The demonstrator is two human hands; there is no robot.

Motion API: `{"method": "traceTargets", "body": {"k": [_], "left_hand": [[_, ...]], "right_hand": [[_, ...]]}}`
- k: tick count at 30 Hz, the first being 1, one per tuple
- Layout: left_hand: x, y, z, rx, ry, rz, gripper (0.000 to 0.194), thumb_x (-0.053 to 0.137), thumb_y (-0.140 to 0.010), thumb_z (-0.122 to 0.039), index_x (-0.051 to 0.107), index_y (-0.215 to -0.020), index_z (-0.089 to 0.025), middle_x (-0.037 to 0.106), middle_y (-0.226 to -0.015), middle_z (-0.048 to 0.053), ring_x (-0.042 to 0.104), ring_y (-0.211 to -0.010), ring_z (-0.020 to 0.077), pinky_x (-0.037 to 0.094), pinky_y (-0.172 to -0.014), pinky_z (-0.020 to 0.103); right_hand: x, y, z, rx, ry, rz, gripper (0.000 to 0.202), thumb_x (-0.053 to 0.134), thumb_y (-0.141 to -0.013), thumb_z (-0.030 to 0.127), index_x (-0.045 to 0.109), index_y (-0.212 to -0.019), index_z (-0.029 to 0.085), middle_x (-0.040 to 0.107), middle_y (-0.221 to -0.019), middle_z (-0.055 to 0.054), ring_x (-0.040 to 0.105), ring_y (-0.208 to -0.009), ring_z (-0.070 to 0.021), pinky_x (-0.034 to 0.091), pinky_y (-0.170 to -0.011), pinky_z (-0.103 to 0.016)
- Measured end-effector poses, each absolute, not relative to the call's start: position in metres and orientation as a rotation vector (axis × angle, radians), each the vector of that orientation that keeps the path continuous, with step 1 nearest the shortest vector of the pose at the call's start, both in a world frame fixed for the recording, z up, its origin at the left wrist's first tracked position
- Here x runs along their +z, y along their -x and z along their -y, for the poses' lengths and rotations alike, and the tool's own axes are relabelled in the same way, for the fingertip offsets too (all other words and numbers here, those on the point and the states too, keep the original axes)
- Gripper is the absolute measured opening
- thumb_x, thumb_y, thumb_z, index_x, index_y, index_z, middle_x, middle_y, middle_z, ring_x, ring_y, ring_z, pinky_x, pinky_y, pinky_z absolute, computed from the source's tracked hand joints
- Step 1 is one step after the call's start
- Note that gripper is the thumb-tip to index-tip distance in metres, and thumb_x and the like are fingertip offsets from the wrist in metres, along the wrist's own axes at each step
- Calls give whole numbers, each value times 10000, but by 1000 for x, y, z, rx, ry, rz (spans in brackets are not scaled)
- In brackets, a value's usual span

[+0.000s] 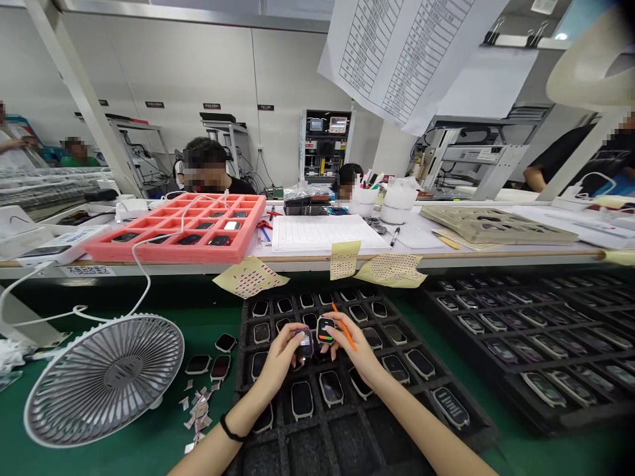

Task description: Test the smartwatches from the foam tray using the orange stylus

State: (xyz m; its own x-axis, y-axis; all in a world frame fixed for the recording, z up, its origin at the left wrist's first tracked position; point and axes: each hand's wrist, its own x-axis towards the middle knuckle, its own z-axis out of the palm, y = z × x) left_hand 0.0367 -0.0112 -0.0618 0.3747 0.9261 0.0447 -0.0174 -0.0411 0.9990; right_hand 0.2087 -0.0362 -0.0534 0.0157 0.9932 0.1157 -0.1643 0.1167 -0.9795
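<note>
My left hand (288,345) holds a dark watch (305,344) whose screen shows light patches. Close beside it, my right hand (350,338) grips a second watch (325,330) with a lit screen showing orange and green. An orange stick (344,326) rests between the fingers of my right hand and slants up to the left. Both hands are above a black foam tray (307,433) whose compartments hold several watches. Its nearest compartments hold no watches.
A grey fan (106,380) stands at the left. Near it are loose watches (198,364) and small paper stickers (199,413) on the green mat (173,449). More watch trays (506,383) are at the right. A pink foam tray (169,251) sits on the shelf.
</note>
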Motion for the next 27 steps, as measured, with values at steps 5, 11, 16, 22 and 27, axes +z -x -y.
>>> {"method": "traceTargets", "body": {"k": [5, 11, 16, 22, 27], "left_hand": [[-63, -37, 11, 943, -1387, -853, 368, 497, -805, -447, 549, -1038, -168, 558, -791, 10, 526, -528, 97, 356, -423, 186], [-67, -38, 12, 952, -1414, -839, 360, 539, -800, -425, 534, -1068, -185, 578, -879, 32, 508, -567, 95, 344, -424, 174], [-63, -36, 13, 964, -1390, -858, 359, 471, -835, -461, 561, -1044, -184, 560, -848, 18, 518, -547, 95, 374, -447, 190], [-60, -37, 12, 978, -1359, -876, 390, 483, -815, -479, 555, -1048, -175, 560, -849, 25, 539, -575, 112, 383, -445, 195], [-60, -38, 11, 1001, -1337, -880, 437, 517, -784, -481, 499, -1099, -179, 568, -940, 53, 549, -588, 116, 371, -429, 193]], "right_hand": [[-55, -209, 35, 1187, 993, 1132, 279, 616, -770, 389, 547, -970, 208, 565, -779, 10, 626, -500, -127, 437, -396, -213], [-52, -209, 38, 1217, 955, 1088, 254, 583, -791, 386, 558, -964, 201, 587, -771, 2, 621, -507, -133, 440, -411, -225], [-52, -209, 38, 1224, 953, 1084, 243, 586, -787, 383, 563, -953, 207, 590, -781, 1, 620, -503, -133, 431, -408, -225], [-51, -209, 38, 1230, 954, 1080, 239, 582, -793, 374, 557, -959, 204, 586, -789, -1, 620, -508, -132, 432, -409, -224], [-54, -209, 37, 1221, 963, 1104, 248, 579, -795, 373, 544, -984, 215, 580, -850, -11, 637, -537, -135, 434, -412, -218]]}}
